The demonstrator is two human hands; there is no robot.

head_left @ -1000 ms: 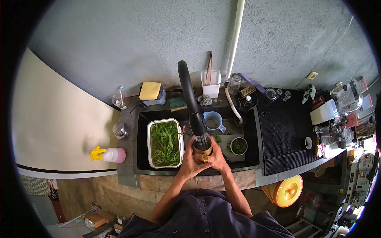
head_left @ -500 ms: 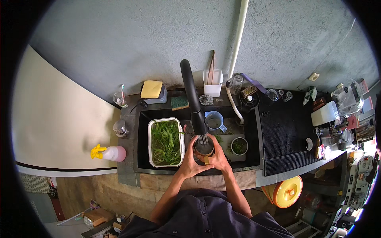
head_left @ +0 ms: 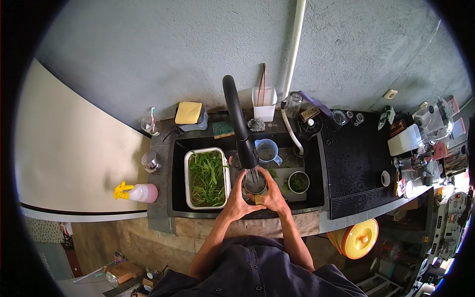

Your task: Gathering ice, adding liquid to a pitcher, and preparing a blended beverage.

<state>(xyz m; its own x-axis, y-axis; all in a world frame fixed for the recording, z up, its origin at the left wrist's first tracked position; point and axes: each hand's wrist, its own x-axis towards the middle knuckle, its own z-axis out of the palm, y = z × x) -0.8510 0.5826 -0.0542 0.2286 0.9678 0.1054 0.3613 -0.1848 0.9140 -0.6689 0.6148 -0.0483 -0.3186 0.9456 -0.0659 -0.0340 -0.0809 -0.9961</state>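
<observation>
A black faucet (head_left: 236, 111) pours a spray of water into a round mug (head_left: 255, 182) with a tan, golden-looking handle. My left hand (head_left: 237, 202) wraps the mug's left side, and my right hand (head_left: 273, 198) closes round its right side by the handle. Both hold it over the black sink (head_left: 316, 163). Left of them, a white-rimmed tray (head_left: 187, 175) carries leafy green stems (head_left: 208, 175) in the sink. Beyond the mug, a blue jug (head_left: 267, 150) stands in the basin. A small white bowl (head_left: 306, 188) with chopped-looking greens sits to the right.
A pink spray bottle (head_left: 143, 193) with a yellow trigger stands left of the sink. Along the back edge are a green sponge (head_left: 223, 129), a steel scrubber (head_left: 256, 124) and a white holder (head_left: 264, 111). A black drain mat (head_left: 361, 163) with dishware beyond it lies right.
Water keeps running into the mug, whose opening is turned slightly more into view. My hands keep their grip and barely move.
</observation>
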